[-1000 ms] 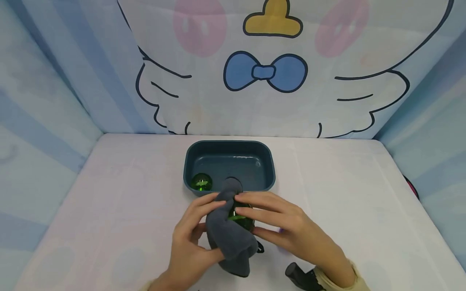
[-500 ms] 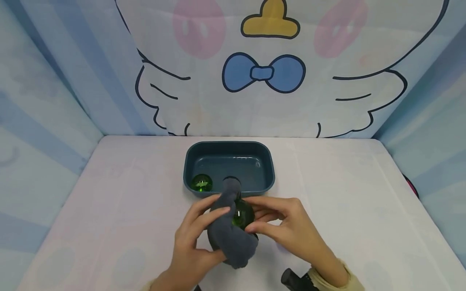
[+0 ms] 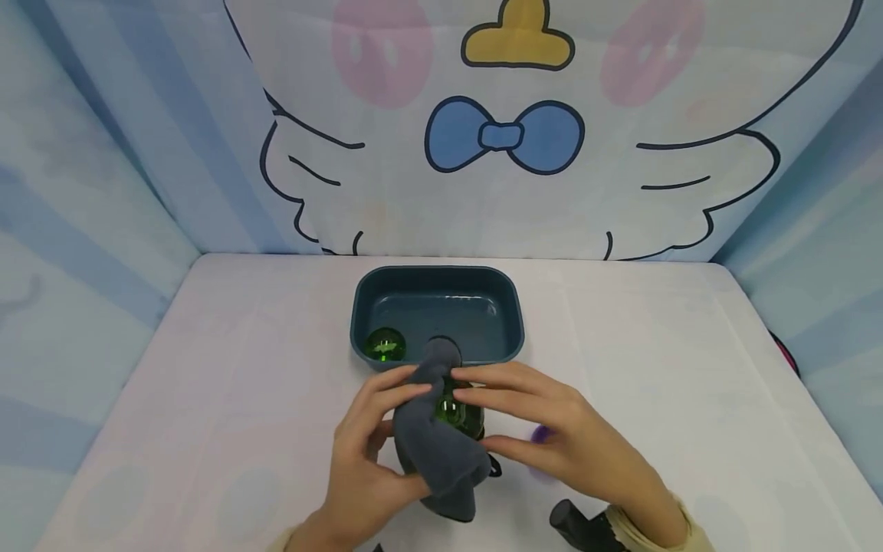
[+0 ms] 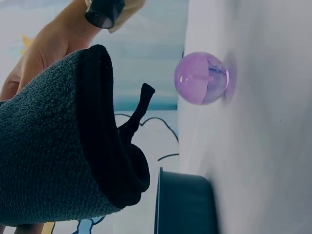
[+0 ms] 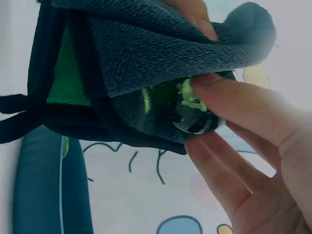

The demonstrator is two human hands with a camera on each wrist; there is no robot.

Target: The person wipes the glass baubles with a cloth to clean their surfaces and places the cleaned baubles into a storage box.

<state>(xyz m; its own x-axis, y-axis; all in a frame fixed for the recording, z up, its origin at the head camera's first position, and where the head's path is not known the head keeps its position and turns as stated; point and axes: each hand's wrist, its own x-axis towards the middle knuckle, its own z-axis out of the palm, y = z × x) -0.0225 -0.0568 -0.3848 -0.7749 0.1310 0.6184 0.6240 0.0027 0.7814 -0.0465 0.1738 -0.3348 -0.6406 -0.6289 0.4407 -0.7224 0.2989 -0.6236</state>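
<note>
A dark grey towel with black edging and a hanging loop (image 4: 139,114) is folded around a clear green ball (image 3: 458,415). My left hand (image 3: 372,464) grips the towel (image 3: 441,456) from the left, thumb at the near side and fingers over the top. On the other side, my right hand (image 3: 552,418) holds the ball between thumb and fingers. The right wrist view shows a pale shape inside this green ball (image 5: 187,109), partly covered by the cloth. Both hands keep the bundle raised above the table, just before the dark teal tray (image 3: 448,314).
Another green ball (image 3: 385,345) lies in the tray's near left corner. A clear purple ball (image 4: 201,78) rests on the white table (image 3: 241,383), mostly hidden under my right hand in the head view. A black wrist device (image 3: 579,525) sits by the right sleeve. Printed fabric surrounds the table.
My right fingers bunched at the ball's right side half a second ago; now they spread over its top again. The ball and cloth have turned slightly, and the left hand stays put.
</note>
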